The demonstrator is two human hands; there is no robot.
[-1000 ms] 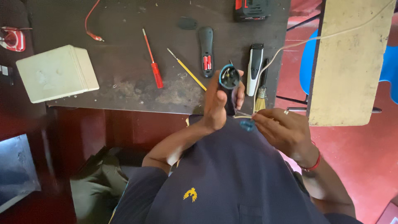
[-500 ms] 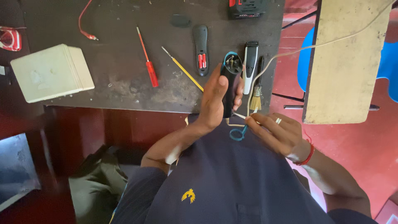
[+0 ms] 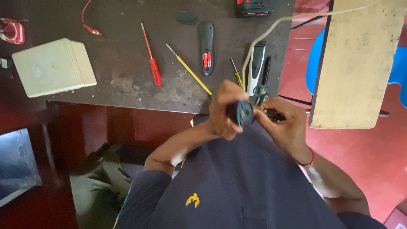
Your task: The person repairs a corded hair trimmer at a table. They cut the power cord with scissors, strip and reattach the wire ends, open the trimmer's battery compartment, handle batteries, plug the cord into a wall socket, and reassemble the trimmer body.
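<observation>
Dark and scuffed, the worktable (image 3: 127, 80) filled the top of the view, with red floor (image 3: 364, 157) off to the right. And down at the table's near edge, both hands met in front of the person's navy shirt (image 3: 237, 186). The left hand (image 3: 224, 112) was curled snug around a small dark round device (image 3: 242, 113), fingers wrapped over it, thumb pressing on its side. The right hand (image 3: 284, 125) was closed too, pinching a slim dark tool (image 3: 271, 114) right against that device, with a small teal piece (image 3: 260, 90) standing just above the 2 hands. How the tool met the device, I could not tell.

Up on the table lay 3 screwdrivers: a red screwdriver (image 3: 151, 63), a long yellow screwdriver (image 3: 190, 71) running toward the left hand, and a short yellow-handled screwdriver (image 3: 237, 74). Between the 2 yellow ones sat a black remote-shaped casing (image 3: 206, 47) with red parts. A white and black trimmer (image 3: 257, 65) lay just beyond the hands, a pale cord (image 3: 271, 29) curving up from it. Far left sat a cream box (image 3: 53, 67); a pale wooden board (image 3: 354, 63) stood on the right.
</observation>
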